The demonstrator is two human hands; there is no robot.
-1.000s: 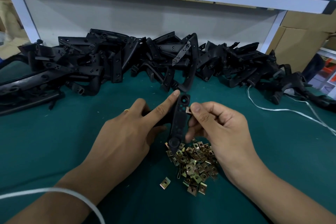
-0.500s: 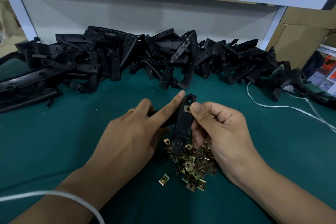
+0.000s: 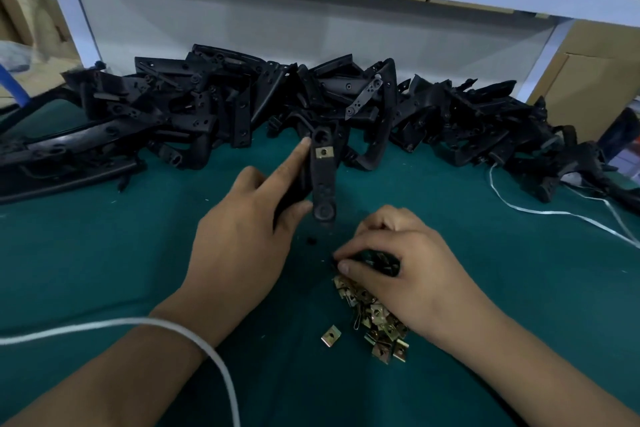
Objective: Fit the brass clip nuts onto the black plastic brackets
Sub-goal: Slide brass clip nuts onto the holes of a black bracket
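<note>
My left hand [image 3: 242,239] grips a black plastic bracket [image 3: 323,180] and holds it upright above the green mat, forefinger stretched along its left edge. A brass clip nut [image 3: 323,151] sits fitted near the bracket's top end. My right hand [image 3: 401,267] is down on the pile of loose brass clip nuts [image 3: 374,319], its fingers curled over the pile's far end; what they pinch is hidden in shadow. One nut [image 3: 330,335] lies apart to the left of the pile.
A long heap of black plastic brackets [image 3: 242,104] runs across the back of the green table [image 3: 104,270]. A white strap [image 3: 554,213] lies at the right, another white cord [image 3: 194,333] crosses my left wrist. Cardboard boxes [image 3: 595,80] stand beyond the white frame post.
My right hand left the bracket and dropped to the nut pile. The clip nut now sits on the bracket, which my left hand has raised farther from me.
</note>
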